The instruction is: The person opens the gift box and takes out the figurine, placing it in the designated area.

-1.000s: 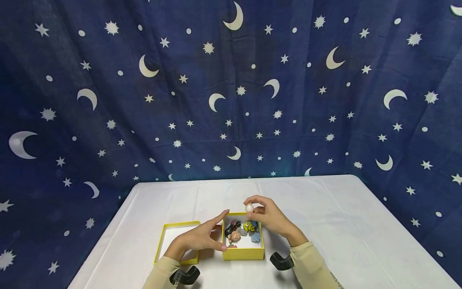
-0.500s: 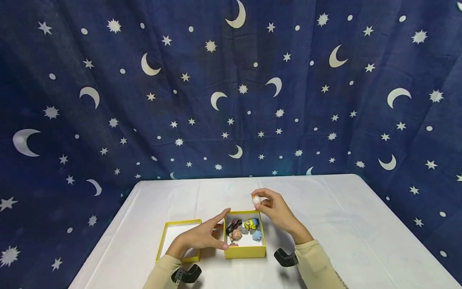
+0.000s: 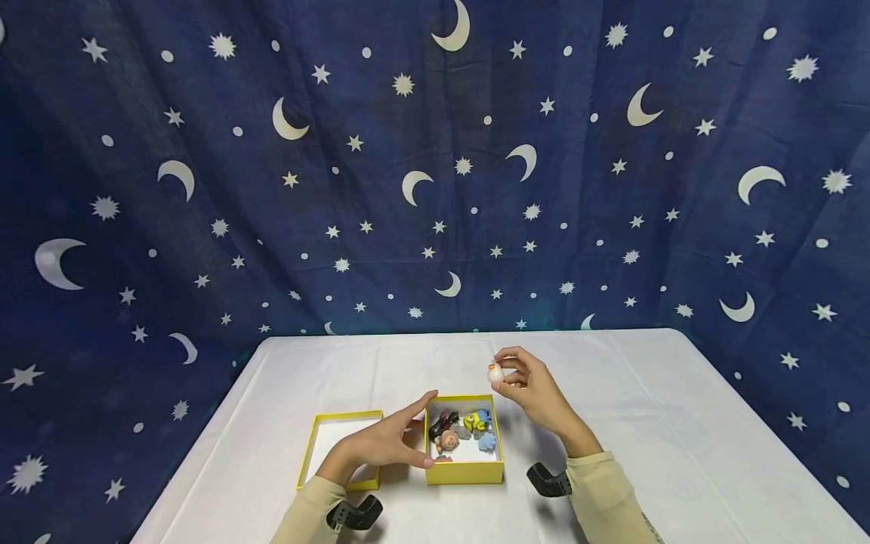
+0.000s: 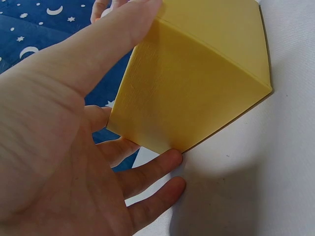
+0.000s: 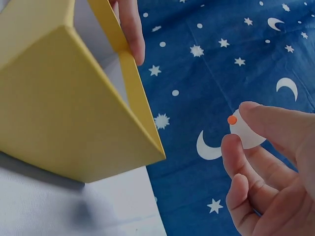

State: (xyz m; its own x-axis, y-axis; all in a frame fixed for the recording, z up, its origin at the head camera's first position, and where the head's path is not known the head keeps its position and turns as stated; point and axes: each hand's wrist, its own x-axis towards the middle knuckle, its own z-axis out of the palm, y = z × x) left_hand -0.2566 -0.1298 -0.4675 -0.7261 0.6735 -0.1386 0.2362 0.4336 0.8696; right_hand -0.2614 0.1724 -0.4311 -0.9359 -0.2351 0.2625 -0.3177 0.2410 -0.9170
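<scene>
Between thumb and fingers my right hand (image 3: 537, 393) pinches a small white round toy with an orange spot (image 3: 495, 375), held above the table just beyond the box's back right corner. My left hand (image 3: 374, 446) grips the yellow box (image 3: 465, 474) at its left side, thumb at the front corner and index finger at the back one. In the left wrist view, fingertips touch the edge of the yellow box (image 4: 192, 83). Inside lie a yellow one-eyed figure (image 3: 473, 421), a black figure (image 3: 440, 428), a pinkish figure (image 3: 448, 441) and a light blue piece (image 3: 486, 442).
Left of the box lies its yellow-rimmed lid (image 3: 348, 416), white inside face up, partly behind my left hand. A white cloth covers the table (image 3: 652, 423). A dark blue curtain (image 3: 381, 302) with moons and stars hangs behind it.
My right hand has moved away from over the box, right and toward the back, with the white toy. The orange spot has come into sight. My left hand stays on the box.
</scene>
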